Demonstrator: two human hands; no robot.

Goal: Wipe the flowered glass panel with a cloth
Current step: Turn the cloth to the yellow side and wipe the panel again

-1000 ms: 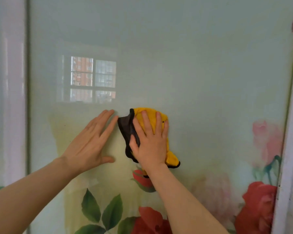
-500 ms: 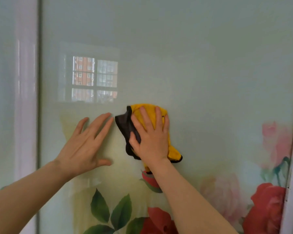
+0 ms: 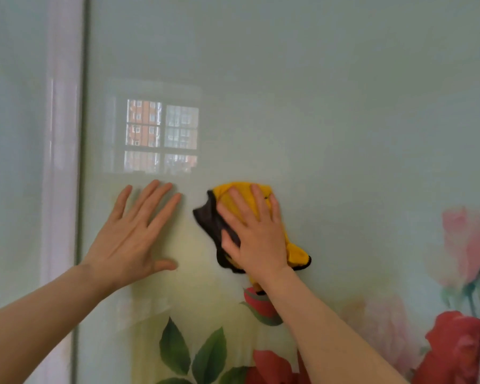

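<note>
**Cloth pinned flat to glass under R hand**

Head view: the right hand (image 3: 257, 239) is pressing a yellow cloth (image 3: 240, 195) w/ dark grey backing against the flowered glass panel (image 3: 344, 120), roughly mid-height and a bit R of centre in frame. Fingers are lying straight and spread over the cloth, pointing up; palm is covering its middle. Not curling round it, just pushing it flat. Cloth is sticking out on three sides of the hand: yellow edge showing above the fingertips, grey fold poking out to the L by the thumb, and a yellow corner w/ dark trim hanging out lower R beside the wrist. A small bit is also peeking out below the heel of the hand, touching the top of a red rosebud (image 3: 257, 300) printed on the glass.

The left hand (image 3: 133, 239) is resting flat on the panel just L of the cloth, apart from it, fingers straight and fanned, thumb out to the R, holding nothing.

Panel is pale green, glossy, reflecting a barred window (image 3: 162, 135) right above the L hand. Printed green leaves (image 3: 194, 353) and red roses (image 3: 455, 347) are running along the bottom and lower R; a faded pink rose (image 3: 466, 239) is sitting higher at R edge. A white frame strip (image 3: 63, 162) is bordering the panel on the L.
</note>
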